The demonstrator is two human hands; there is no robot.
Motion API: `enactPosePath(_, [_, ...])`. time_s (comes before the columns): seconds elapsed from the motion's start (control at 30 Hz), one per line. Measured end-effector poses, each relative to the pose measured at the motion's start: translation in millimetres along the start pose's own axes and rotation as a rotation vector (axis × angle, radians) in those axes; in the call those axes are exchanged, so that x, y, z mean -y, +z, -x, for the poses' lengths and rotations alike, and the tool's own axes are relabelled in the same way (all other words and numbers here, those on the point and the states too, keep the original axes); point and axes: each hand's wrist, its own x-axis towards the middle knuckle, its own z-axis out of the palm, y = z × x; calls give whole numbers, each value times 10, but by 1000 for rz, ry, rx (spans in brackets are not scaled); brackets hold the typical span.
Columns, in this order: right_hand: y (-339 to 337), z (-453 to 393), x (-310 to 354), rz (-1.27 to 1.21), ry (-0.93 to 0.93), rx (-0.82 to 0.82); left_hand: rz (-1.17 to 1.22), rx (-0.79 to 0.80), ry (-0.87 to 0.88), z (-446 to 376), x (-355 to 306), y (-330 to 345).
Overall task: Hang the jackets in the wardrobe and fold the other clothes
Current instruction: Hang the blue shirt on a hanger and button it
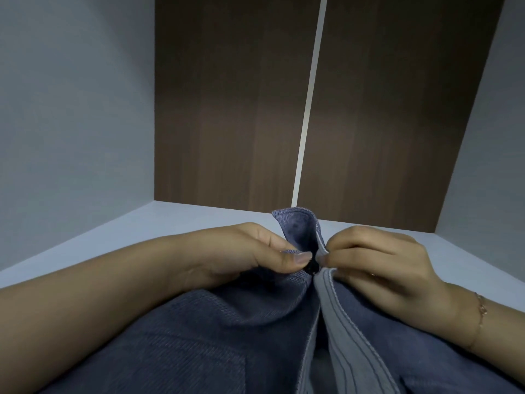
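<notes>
A blue denim-like shirt jacket [216, 331] fills the lower part of the head view, its open front facing me and the collar tip standing up between my hands. My left hand [250, 251] pinches the left front edge near the collar, thumb on top of the cloth. My right hand [377, 257] pinches the paler stitched placket on the right front edge. Both hands meet at a small dark button [312, 268] at the neck. A thin bracelet sits on my right wrist.
I look into a wardrobe compartment: a pale shelf floor [176, 223], pale side walls [71, 115] left and right, and a dark brown back panel [233, 109] split by a narrow light vertical strip [308, 109].
</notes>
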Motion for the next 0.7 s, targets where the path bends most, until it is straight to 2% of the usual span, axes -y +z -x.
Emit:
enactPosePath(0.2, [-18,-39,19,-36,27,47,41,14,-19,-31,22,26])
enactPosePath(0.43, [-49,-104,68,-254,162,87,46,-32,-13,-64,57,4])
enactPosePath(0.7, [-124,-235,46,-618,567,224,106,-60,26,-65,115,28])
